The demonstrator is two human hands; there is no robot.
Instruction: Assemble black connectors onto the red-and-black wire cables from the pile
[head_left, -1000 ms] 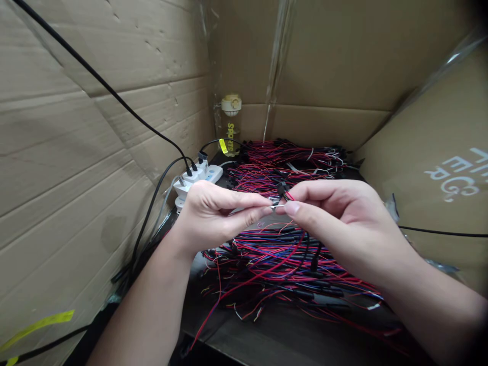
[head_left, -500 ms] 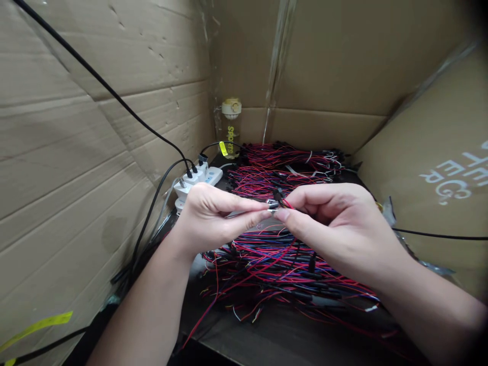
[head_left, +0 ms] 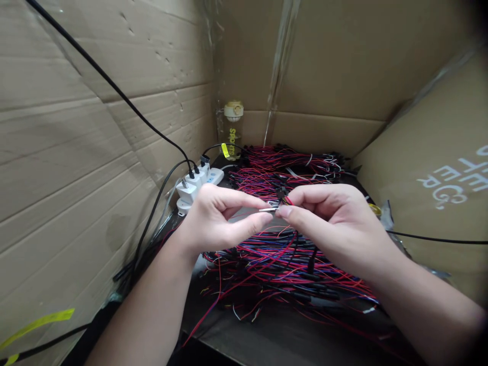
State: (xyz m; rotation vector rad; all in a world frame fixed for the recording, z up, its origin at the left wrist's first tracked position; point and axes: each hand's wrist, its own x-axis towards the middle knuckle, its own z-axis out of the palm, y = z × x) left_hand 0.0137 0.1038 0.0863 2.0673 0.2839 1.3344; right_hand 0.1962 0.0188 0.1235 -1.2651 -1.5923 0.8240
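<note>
The right hand (head_left: 339, 218) pinched a black connector (head_left: 281, 193) (red wires (head_left: 289, 201) attached) at its fingertips; a white wire (head_left: 267, 209) lay between the left hand's (head_left: 213, 216) slightly parted thumb and forefinger.

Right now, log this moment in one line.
left hand: fingertips at thin white strip, grip unclear | right hand: holding black connector with wires attached | below hands: red and blue wires | beyond left hand: white power strip

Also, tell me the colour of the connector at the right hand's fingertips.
Black; the connector by the right hand shows best in the head view.
</note>
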